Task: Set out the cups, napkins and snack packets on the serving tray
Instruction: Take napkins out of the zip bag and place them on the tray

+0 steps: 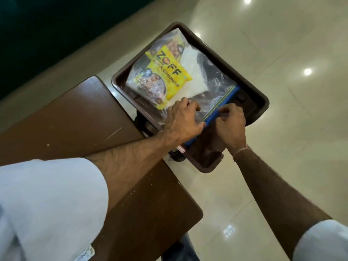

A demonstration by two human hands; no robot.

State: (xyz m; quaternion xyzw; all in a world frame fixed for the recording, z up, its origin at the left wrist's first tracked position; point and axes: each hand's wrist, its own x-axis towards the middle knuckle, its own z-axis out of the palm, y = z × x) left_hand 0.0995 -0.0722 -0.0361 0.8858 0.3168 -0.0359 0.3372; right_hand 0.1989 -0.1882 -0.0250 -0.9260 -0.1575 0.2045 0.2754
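Observation:
A dark brown serving tray (258,102) juts out past the end of a brown table. On it lies a clear zip bag (212,78) with a blue seal strip (224,103). Inside the bag are a yellow snack packet (169,74) and a white folded napkin (194,72). My left hand (182,119) presses on the bag near its seal, fingers spread on the plastic. My right hand (230,125) pinches the blue seal strip at the bag's near edge. No cups are in view.
The brown table (75,117) runs from the lower left up to the tray. Glossy cream floor tiles (282,53) lie to the right and below. A dark green surface (47,34) fills the upper left.

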